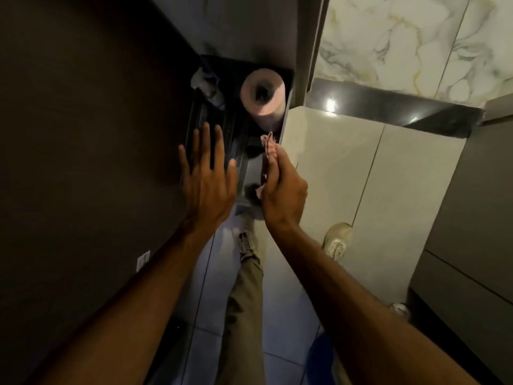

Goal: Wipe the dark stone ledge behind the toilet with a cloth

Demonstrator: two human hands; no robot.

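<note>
My right hand point(280, 187) is closed around a small pinkish cloth point(268, 144) whose top pokes out above my fingers. It hovers over a dark shelf unit beside a pale wall panel. My left hand point(206, 176) is open with fingers spread, flat against the edge of a dark brown surface point(83, 134) at the left. The dark polished stone ledge point(388, 107) runs across the upper right, below marble wall tiles, with light glinting on it. Neither hand touches the ledge.
A pink toilet paper roll point(263, 95) stands in the dark shelf point(219, 112), with crumpled grey material point(202, 79) beside it. A pale panel point(347, 168) drops below the ledge. A dark cabinet point(472, 218) stands at the right. My legs and shoes point(336, 240) are on the tiled floor.
</note>
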